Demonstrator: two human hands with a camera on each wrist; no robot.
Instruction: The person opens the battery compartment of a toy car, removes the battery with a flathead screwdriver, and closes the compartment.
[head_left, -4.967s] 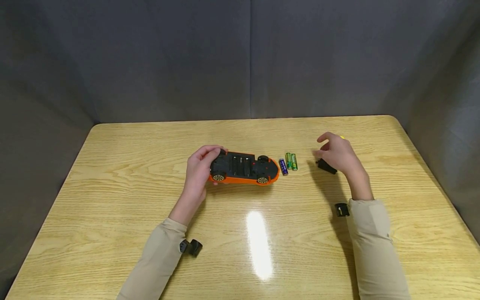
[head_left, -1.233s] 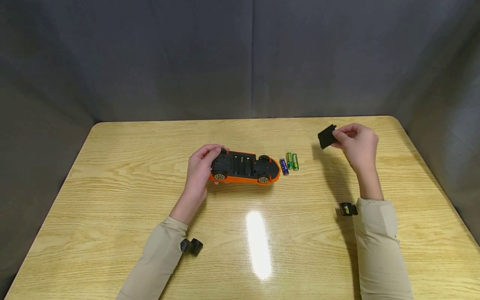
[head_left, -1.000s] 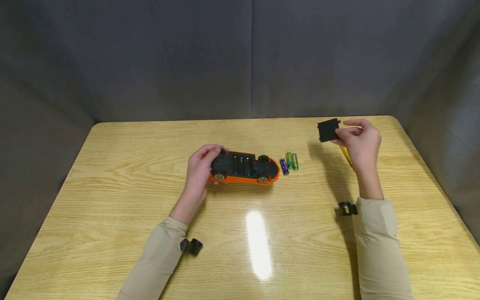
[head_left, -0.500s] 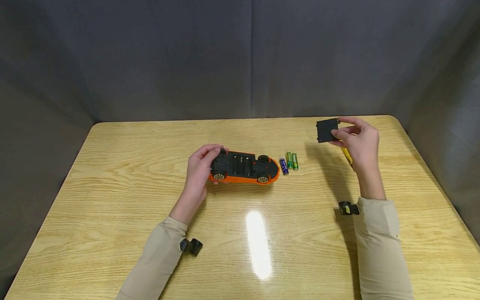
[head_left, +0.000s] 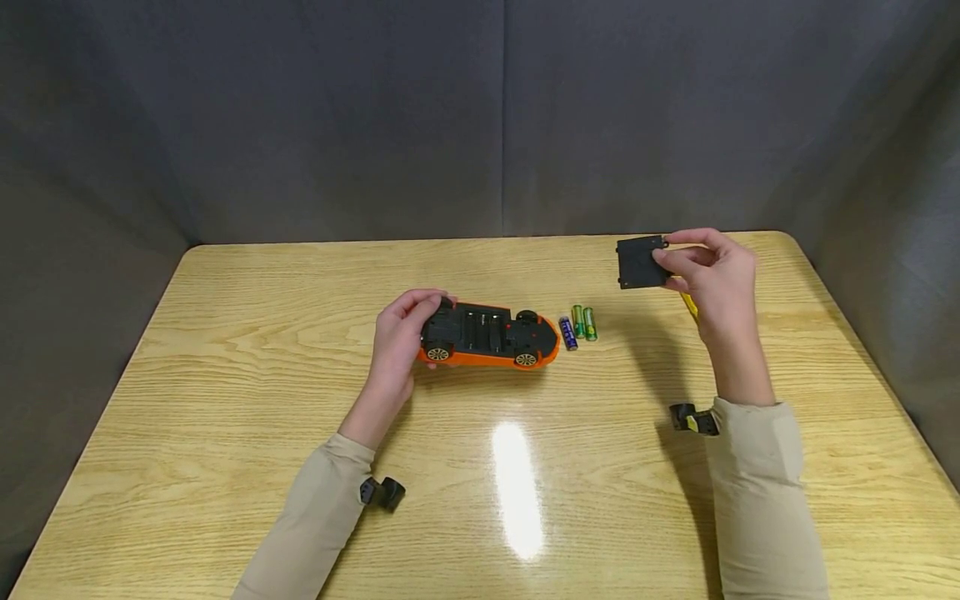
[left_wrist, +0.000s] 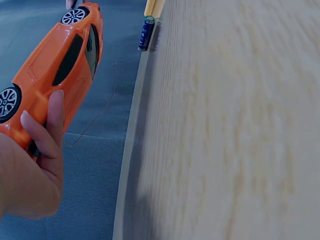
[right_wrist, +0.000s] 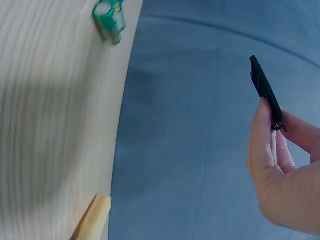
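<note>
In the head view, my left hand [head_left: 397, 337] grips the rear end of an orange toy car [head_left: 487, 360], turned underside up over the table. A battery compartment [head_left: 483, 331] in its black base lies uncovered, with no batteries seen inside. My right hand [head_left: 720, 279] pinches a flat black battery cover [head_left: 637, 265] between thumb and fingers, raised above the table; the right wrist view shows the cover [right_wrist: 265, 87] edge-on. Just past the car's nose lie a purple-blue battery [head_left: 567, 333] and two green batteries [head_left: 584, 322], side by side.
Partly behind my right hand, a yellow object [head_left: 689, 305] lies on the wooden table [head_left: 285, 333]; its kind is hidden. Dark grey curtains [head_left: 375, 125] hang behind the table and along both sides.
Five seconds ago my right hand hovered over the cover on the table. It has since picked it up, turned it, and lately moved it slightly left. Left hand and car stay put.
</note>
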